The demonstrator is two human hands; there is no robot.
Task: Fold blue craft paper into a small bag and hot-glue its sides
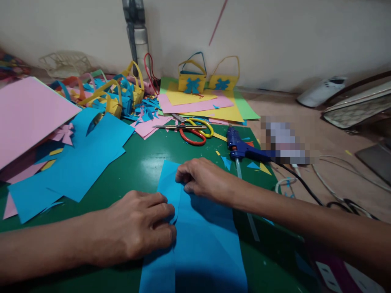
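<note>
A sheet of blue paper (pixel 207 244) lies in front of me on the green table top, with a strip folded over along its left side. My left hand (pixel 140 224) is closed at the folded strip, its curled fingers pressing along the edge. Near the far end of the same sheet, my right hand (pixel 207 181) pinches the paper at the fold, thumb and bent forefinger together. The fingertips of the left hand are partly hidden. Just beyond the right hand rests a blue hot glue gun (pixel 244 147) with a clear glue stick in it.
Scissors with red and yellow handles (pixel 195 131) lie beyond the hands. Cut blue sheets (pixel 76 162) and pink paper (pixel 33 114) cover the left. Small paper baskets (pixel 114 97) crowd the back left; yellow paper bags (pixel 192 83) stand by the wall. Cables (pixel 301 183) trail at right.
</note>
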